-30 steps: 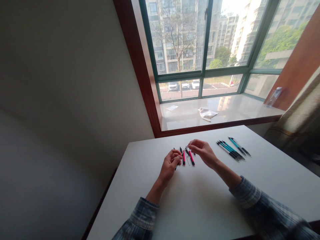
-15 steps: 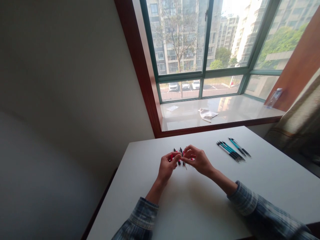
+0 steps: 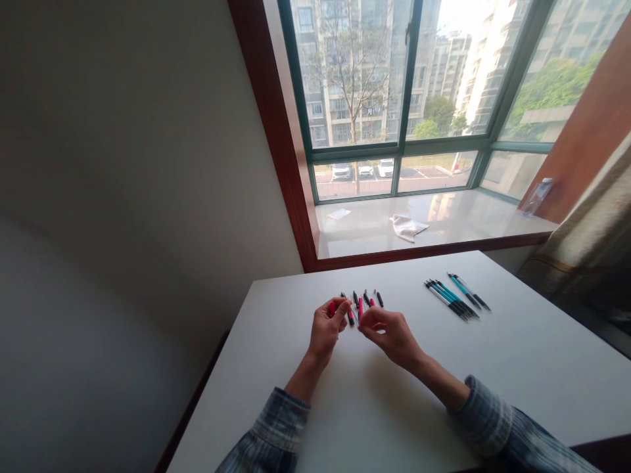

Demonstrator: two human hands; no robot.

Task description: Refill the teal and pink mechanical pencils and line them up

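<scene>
Pinched in the fingers of my left hand (image 3: 325, 328) is a red-pink pen barrel (image 3: 332, 308). My right hand (image 3: 389, 330) is a little apart from it on the right, thumb and fingertips pressed together. A thin rod like a pen refill (image 3: 354, 316) runs down to those fingertips; its end is hidden by them. Just beyond both hands lie pink pen barrels (image 3: 360, 306) and black pen parts (image 3: 379, 299) in a loose row on the white table, partly covered by my fingers.
Several teal, white and black pens (image 3: 451, 301) lie side by side at the table's right; two more pens (image 3: 468, 292) lie beside them. A cloth (image 3: 409, 228), paper (image 3: 339, 214) and clear bottle (image 3: 537, 197) are on the windowsill. A wall borders the left.
My hands, together before, have drawn apart: the right moved slightly down and toward me. More of the pink barrels and black parts behind them now shows.
</scene>
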